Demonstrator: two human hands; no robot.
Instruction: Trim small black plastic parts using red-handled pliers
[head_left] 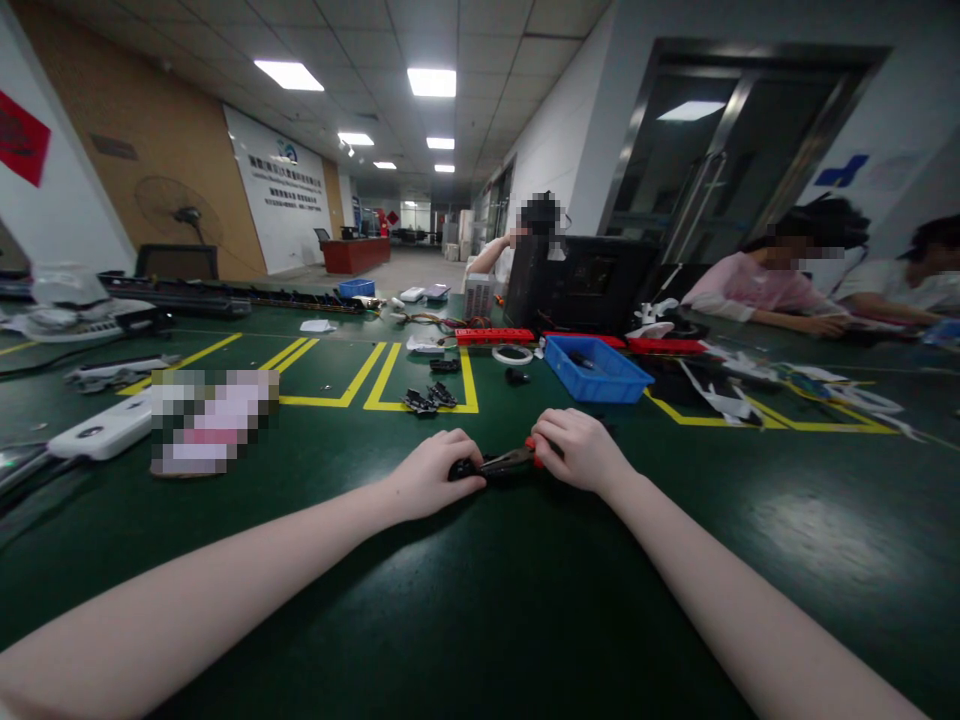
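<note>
A: Place type?
B: Office doubling as workshop. Ceiling panel lights [432, 82], lettered wall sign [281, 190], red-brown desk [357, 254] behind.
A: Workshop why?
B: Green worktable [450, 620], yellow marking lines [315, 402], pliers [514, 459], blue tray [600, 386].

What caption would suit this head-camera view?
Left hand holds a small black part; right hand grips red-handled metal pliers over a green table.

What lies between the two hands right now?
In the head view, red-handled pliers span the gap, from the right hand toward a small black part in the left hand. Whether they grip it is unclear.
</note>
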